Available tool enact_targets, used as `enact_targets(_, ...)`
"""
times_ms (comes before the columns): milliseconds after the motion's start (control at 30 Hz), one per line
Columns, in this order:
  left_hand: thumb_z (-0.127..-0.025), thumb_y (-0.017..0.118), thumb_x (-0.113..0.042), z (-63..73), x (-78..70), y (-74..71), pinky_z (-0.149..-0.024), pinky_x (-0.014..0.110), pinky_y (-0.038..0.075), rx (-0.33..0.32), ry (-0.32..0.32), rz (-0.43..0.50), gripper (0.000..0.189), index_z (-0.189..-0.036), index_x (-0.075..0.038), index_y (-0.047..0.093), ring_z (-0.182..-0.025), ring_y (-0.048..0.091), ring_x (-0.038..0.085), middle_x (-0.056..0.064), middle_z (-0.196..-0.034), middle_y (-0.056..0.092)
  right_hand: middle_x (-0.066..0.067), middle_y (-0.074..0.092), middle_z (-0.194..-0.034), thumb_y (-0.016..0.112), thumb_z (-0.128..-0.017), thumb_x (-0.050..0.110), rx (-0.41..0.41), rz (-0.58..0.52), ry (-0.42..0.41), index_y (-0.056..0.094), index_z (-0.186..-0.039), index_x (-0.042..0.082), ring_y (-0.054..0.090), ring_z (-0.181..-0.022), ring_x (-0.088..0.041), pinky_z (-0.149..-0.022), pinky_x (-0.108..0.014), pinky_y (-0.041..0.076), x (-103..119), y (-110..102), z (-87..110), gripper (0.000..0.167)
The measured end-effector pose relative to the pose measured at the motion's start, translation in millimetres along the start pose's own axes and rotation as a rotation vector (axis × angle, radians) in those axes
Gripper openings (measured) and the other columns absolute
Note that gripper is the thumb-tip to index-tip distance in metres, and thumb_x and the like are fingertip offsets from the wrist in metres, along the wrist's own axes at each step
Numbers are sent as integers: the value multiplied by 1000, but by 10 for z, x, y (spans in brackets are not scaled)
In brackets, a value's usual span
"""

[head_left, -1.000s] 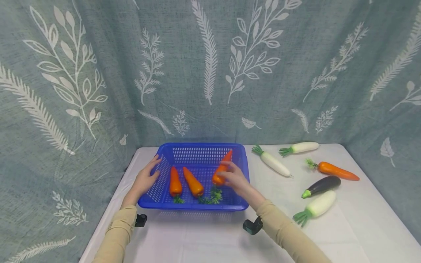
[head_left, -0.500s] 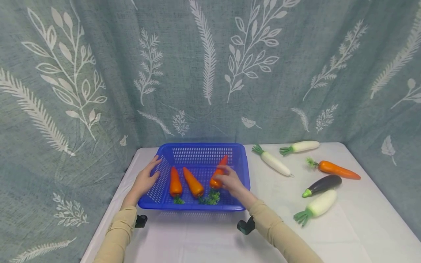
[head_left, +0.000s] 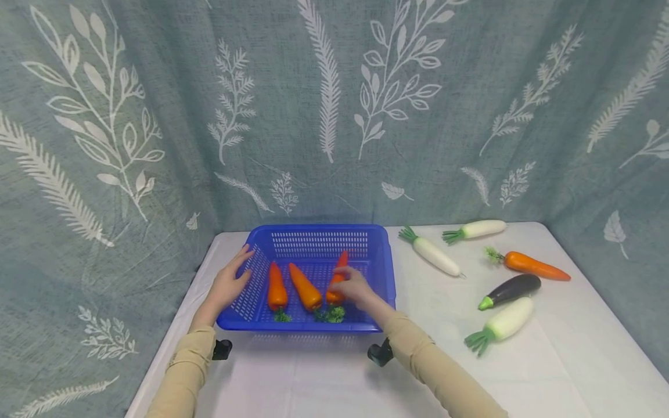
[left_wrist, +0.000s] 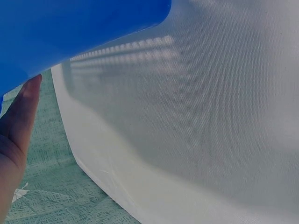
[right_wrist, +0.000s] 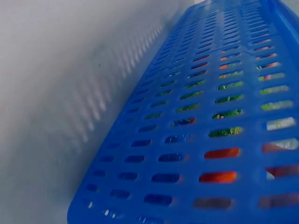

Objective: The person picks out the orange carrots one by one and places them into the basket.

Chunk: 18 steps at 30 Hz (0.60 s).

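A blue slotted basket [head_left: 324,227] holds a carrot [head_left: 277,287] at its left and another carrot [head_left: 305,288] beside it, tips pointing away and leafy ends near the front. My right hand [head_left: 356,288] reaches over the front right of the basket and grips a third carrot [head_left: 342,259], its tip and greens showing past the fingers. My left hand [head_left: 226,285] rests at the basket's left wall with fingers fairly straight and thumb spread. The left wrist view shows part of that hand [left_wrist: 17,123] against the basket's outer side [left_wrist: 79,28]. In the right wrist view the slotted wall [right_wrist: 187,126] hides most of the right hand.
On the white tablecloth [head_left: 313,377] right of the basket lie a white radish [head_left: 436,256], a farther radish [head_left: 483,229], a carrot [head_left: 533,266], an eggplant [head_left: 514,291] and a thicker radish [head_left: 512,319]. A patterned curtain [head_left: 292,116] hangs behind and along the sides.
My right hand has moved left with the gripped carrot, bringing it closer to the middle carrot and more parallel to the left one. My left hand has stayed at the basket's side.
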<state>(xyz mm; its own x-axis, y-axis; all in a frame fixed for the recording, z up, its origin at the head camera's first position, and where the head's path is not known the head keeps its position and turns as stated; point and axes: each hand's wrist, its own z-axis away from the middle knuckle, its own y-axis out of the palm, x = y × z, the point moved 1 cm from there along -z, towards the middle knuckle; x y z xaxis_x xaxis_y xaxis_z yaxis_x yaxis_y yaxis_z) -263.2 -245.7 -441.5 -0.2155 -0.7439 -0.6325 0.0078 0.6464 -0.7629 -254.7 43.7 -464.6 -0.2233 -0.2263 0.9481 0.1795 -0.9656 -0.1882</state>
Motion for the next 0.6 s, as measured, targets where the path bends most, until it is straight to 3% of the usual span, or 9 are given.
enact_targets(333,-95,45,-11,40,70,49,-114,56,22,-60,90,56,46,-140,-1,43,-138,29,45,18,-154,29,-22,60,-109,67,-77,-1,55,25,89,56,-123,-3,59,-80,-18,-75,-30,57,-22,70,4,47)
enact_targets(600,-95,45,-3,-1,32,13,-114,58,21,-1,4,31,46,-141,3,39,-140,25,45,22,-155,24,-23,58,-114,67,-79,-1,63,-8,143,55,-125,-2,62,-91,-24,-81,-36,58,-43,103,-33,48)
